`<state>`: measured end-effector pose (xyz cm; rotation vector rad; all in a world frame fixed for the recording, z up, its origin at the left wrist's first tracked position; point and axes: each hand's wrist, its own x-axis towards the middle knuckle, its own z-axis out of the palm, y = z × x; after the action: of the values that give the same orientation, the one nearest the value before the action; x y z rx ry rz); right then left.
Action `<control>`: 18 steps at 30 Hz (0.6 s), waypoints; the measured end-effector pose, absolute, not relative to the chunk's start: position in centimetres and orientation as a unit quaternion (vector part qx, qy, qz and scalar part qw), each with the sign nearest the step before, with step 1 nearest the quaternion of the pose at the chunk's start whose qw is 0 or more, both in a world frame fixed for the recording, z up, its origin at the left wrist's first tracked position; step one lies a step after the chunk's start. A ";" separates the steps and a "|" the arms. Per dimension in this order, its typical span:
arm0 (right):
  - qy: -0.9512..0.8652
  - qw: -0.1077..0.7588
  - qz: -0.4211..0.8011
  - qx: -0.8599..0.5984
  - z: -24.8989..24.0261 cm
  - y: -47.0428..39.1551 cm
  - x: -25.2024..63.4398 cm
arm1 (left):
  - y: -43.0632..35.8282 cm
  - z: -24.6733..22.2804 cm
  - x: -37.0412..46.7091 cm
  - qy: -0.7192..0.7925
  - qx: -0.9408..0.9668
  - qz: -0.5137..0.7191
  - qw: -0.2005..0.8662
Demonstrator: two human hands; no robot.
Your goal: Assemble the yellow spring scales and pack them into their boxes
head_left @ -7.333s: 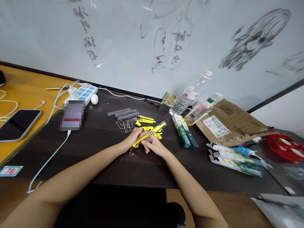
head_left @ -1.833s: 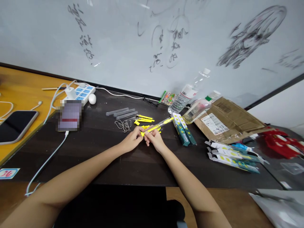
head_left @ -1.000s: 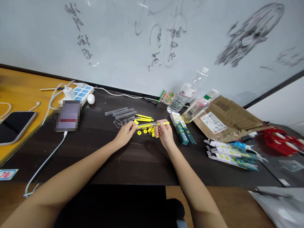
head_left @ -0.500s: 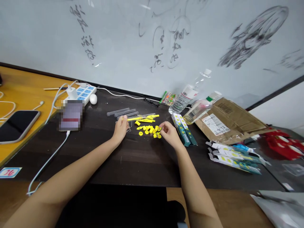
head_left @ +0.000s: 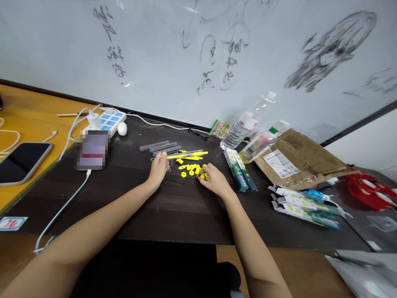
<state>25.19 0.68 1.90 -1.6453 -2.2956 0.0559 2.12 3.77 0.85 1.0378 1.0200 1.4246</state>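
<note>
My left hand [head_left: 159, 169] is closed around the near end of a slim yellow rod with fine markings [head_left: 173, 157], which points to the right above the desk. My right hand [head_left: 214, 179] is bent down over a pile of small yellow caps and rings [head_left: 191, 169]. Its fingertips are drawn together among the pieces at the right side of the pile; what they pinch is hidden. Behind the pile lie several flat yellow strips [head_left: 194, 158]. Clear plastic tubes [head_left: 167, 148] rest beyond my left hand, and thin metal wire hooks [head_left: 169, 166] lie beside it.
Two upright-printed green and white boxes [head_left: 240, 170] lie right of my right hand, with opened flat boxes [head_left: 305, 209] farther right. Two bottles [head_left: 243, 126] and a brown parcel [head_left: 297, 159] stand behind. A charging phone [head_left: 93, 151] and power strip [head_left: 113, 120] are at left.
My right hand has moved left and slightly down, over the right part of the yellow pile. The left hand keeps its hold on the yellow rod, almost still.
</note>
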 end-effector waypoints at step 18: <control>-0.777 0.307 0.060 -0.546 2.3 0.5 24.5 | 3.7 1.0 2.2 0.412 0.435 0.592 0.539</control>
<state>24.53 0.45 2.34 -1.4459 -2.0559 0.1593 2.20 3.69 0.96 1.0352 0.9809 1.4070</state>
